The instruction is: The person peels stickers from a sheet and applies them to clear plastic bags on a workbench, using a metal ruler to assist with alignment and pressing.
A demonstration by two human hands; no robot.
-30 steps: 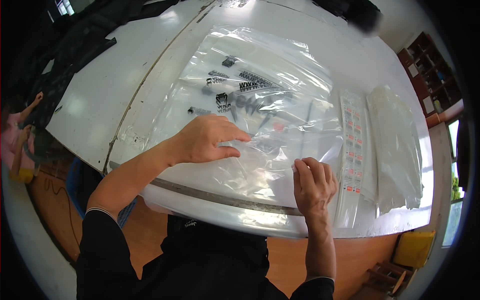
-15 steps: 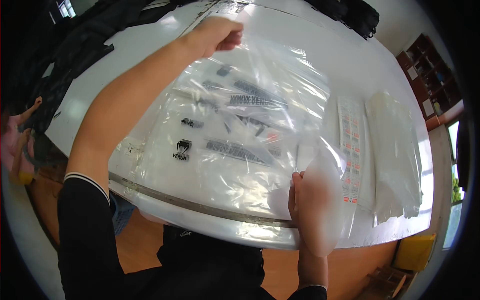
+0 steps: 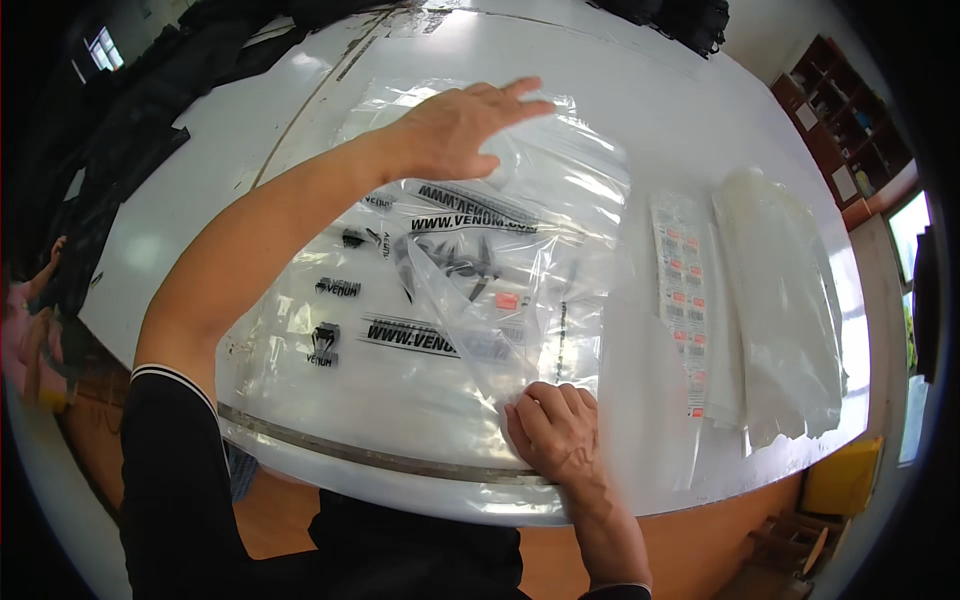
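Note:
A stack of clear plastic bags (image 3: pixel 330 400) with black print lies flat before me on the white table, wrinkled and shiny. Over its far part reaches my left hand (image 3: pixel 465 130), fingers spread and nothing gripped; whether it touches the film I cannot tell. At the near right corner my right hand (image 3: pixel 560 430) has its fingers curled in on the top bag's film, which creases toward them. Through the film shows a small orange-red label (image 3: pixel 507 301).
To the right lie a strip of printed labels (image 3: pixel 680 310) in clear film and a pile of whitish plastic bags (image 3: pixel 785 310). Black cloth items (image 3: pixel 110 160) cover the far left. Another person (image 3: pixel 35 340) is at the left rim. A shelf (image 3: pixel 845 110) stands far right.
My left hand has come nearer and to the right, its closed fingers now spread. The lifted film has settled flatter. My right hand has moved left and down onto the near corner.

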